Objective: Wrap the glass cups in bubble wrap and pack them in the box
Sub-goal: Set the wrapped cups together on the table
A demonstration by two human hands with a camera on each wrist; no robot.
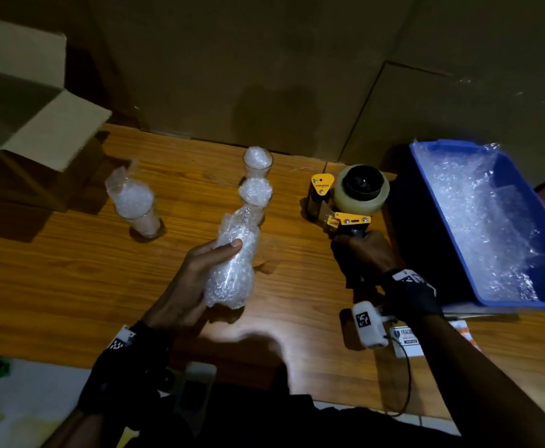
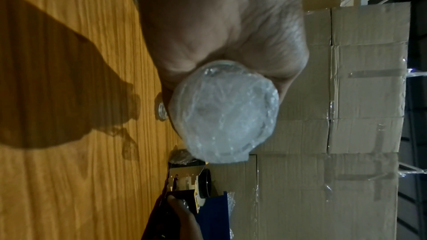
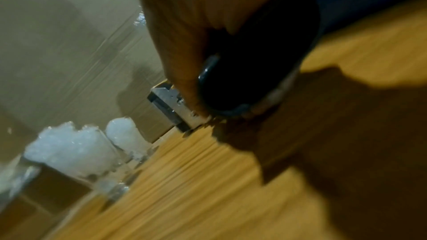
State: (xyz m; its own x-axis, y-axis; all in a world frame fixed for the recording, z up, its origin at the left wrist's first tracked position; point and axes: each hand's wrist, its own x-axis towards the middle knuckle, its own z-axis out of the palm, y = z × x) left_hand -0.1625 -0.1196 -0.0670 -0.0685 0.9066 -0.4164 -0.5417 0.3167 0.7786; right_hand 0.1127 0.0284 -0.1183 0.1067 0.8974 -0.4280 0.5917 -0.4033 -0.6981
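Note:
My left hand [image 1: 200,270] grips a glass cup wrapped in bubble wrap [image 1: 232,263], held tilted above the wooden table [image 1: 70,279]; its wrapped base [image 2: 224,114] faces the left wrist camera. My right hand [image 1: 361,250] holds the dark handle [image 3: 242,61] of a yellow tape dispenser [image 1: 355,195] standing on the table. Three unwrapped glasses stuffed with bubble wrap stand upright: one at the left [image 1: 135,202] and two in a row behind the wrapped cup [image 1: 255,192] [image 1: 257,161]. An open cardboard box [image 1: 31,124] is at the far left.
A blue plastic bin [image 1: 442,202] holding bubble wrap sheets [image 1: 484,227] sits at the right of the table. Stacked cardboard cartons [image 1: 264,59] form a wall behind the table. A white label [image 1: 405,337] lies near the front edge by my right wrist.

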